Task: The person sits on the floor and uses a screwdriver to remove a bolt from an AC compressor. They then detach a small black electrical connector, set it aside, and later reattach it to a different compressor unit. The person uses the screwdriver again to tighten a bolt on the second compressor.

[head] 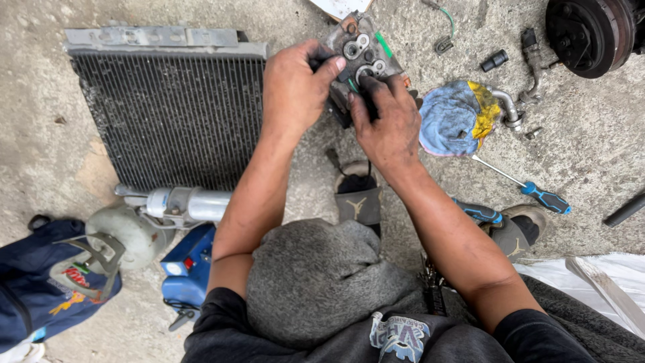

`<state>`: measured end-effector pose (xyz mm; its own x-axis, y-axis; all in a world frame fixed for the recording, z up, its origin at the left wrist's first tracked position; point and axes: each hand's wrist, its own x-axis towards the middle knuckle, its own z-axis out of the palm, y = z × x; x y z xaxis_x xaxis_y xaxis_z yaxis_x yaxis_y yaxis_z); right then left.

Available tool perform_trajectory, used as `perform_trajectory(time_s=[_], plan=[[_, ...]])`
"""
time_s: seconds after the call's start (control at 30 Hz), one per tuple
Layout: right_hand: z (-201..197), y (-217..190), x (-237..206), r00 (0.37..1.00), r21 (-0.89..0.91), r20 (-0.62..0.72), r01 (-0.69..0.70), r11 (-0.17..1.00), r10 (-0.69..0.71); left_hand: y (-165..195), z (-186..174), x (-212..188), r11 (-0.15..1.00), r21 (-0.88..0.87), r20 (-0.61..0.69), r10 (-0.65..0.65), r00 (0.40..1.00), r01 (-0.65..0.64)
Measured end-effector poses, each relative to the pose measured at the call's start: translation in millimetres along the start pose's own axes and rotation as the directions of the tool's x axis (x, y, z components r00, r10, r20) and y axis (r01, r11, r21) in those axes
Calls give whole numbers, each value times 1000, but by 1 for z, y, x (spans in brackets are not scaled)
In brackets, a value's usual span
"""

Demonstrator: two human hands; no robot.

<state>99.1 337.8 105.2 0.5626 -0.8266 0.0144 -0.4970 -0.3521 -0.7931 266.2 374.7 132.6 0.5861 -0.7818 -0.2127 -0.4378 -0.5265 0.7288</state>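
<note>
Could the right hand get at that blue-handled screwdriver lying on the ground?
Probably yes. The screwdriver lies in the open on the concrete, nothing on it, just right of the right hand. But both hands are busy on the metal part, so it must let go first.

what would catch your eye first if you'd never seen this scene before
Both grimy hands meet at top centre on a grey metal part: the left hand grips its side, the right hand presses its face. Left of them lies a big dark finned radiator on the concrete; a blue-and-yellow rag lies to the right.
</note>
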Motion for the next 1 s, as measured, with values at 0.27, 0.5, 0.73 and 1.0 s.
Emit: perform_trajectory(time_s=[0.27,0.5,0.73,1.0], plan=[[-26,41,-20,987,-128,62,157,979,-150,1,12,-18,997,-62,-147,-48,988,40],[-114,151,-59,722,-331,628,585,740,-289,-5,23,-29,984,134,-218,147,965,-119],[-194,222,-118,246,-763,618,417,494,747,-13,13,-45,983,131,-172,154,973,-133],[-206,223,-114,377,-652,758,451,609,532,-14,21,-62,966,88,-317,257,913,-242]])
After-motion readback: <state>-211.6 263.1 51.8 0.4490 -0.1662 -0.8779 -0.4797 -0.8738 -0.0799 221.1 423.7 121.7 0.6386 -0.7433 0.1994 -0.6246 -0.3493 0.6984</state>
